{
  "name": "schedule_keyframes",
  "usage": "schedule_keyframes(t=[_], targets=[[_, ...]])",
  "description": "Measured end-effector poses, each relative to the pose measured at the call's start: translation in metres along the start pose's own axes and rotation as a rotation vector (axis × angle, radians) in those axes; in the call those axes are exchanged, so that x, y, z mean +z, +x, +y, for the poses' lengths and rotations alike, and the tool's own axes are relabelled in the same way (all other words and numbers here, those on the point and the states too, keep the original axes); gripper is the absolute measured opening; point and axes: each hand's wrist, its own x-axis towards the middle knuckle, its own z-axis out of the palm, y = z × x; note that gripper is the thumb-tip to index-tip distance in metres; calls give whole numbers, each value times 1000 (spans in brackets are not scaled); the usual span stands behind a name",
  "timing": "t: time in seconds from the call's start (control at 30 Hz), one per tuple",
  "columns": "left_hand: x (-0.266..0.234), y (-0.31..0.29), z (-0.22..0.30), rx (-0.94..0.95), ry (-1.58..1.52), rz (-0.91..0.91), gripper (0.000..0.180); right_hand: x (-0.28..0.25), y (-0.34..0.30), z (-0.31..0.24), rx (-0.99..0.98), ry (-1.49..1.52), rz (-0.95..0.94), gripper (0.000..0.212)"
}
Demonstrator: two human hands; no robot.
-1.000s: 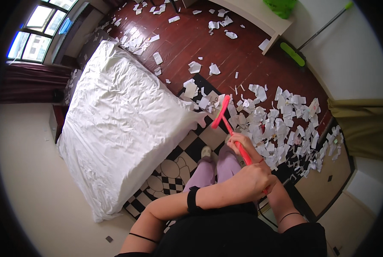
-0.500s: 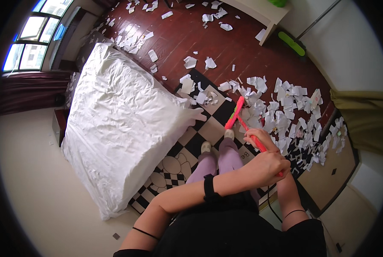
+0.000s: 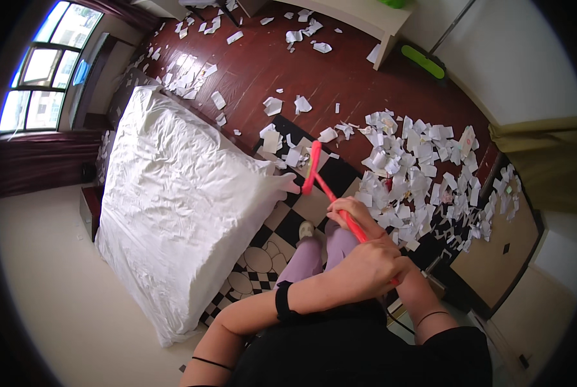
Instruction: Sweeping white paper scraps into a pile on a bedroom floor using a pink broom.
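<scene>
A red broom [image 3: 327,188] slants across the view, its narrow T-shaped head up and left of my hands, over the black-and-beige checkered mat. My left hand [image 3: 373,266], on the arm with the black wristband, is wrapped round the handle near its top end. Farther down the handle, my right hand [image 3: 350,215] is closed round it too, the right forearm passing behind the left hand. To the right of the broom head spreads a big heap of torn white paper [image 3: 398,168]. A few scraps [image 3: 272,140] lie on the mat left of the head.
A bed with a white cover [image 3: 179,213] fills the left side. Loose paper pieces dot the dark red wooden floor [image 3: 250,77]. Against the right wall leans another broom with a green head [image 3: 424,61], near a pale table [image 3: 359,18]. An olive curtain [image 3: 546,151] hangs at right.
Both hands have swung the broom left, its head leaving the edge of the paper heap for the middle of the mat. The view has shifted slightly.
</scene>
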Motion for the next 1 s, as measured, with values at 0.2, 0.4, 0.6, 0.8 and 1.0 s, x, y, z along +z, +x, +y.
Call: schedule_keyframes(t=[0.2, 0.4, 0.6, 0.8, 1.0], targets=[[11, -11, -27, -125, 29, -94, 14, 10, -13, 28, 62, 91, -3, 14], [20, 24, -15, -25, -103, -3, 19, -83, -31, 18, 283, -142, -19, 21], [12, 34, 5, 99, -110, -18, 22, -112, -35, 2, 307, -177, 208, 17], [-3, 33, 20, 91, 14, -37, 23, -76, 7, -22, 206, 11, 166, 14], [-2, 6, -23, -59, 198, -81, 16, 44, 47, 25, 38, 281, 173, 14]])
